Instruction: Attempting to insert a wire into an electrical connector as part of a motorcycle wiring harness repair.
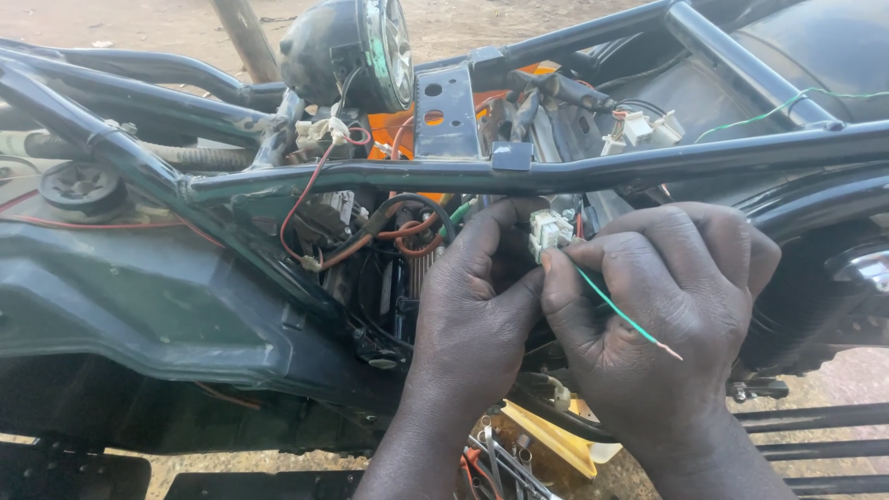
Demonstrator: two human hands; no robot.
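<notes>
My left hand (477,310) and my right hand (662,315) meet under the black frame tube (574,167) of a motorcycle. Between their fingertips sits a small white plastic connector (549,230). The left thumb and fingers hold it from the left side. My right thumb and forefinger pinch a thin green wire (619,313) right at the connector; the wire's bare copper end sticks out over the back of my right hand. Red and black wires (403,231) hang in a tangle just left of my left hand.
A round headlamp (370,51) lies above the frame at the top. More white connectors (639,130) and a loose green wire (778,106) sit top right. An orange part shows behind a black bracket (446,111). Tools and a yellow object (546,440) lie on the dirt below.
</notes>
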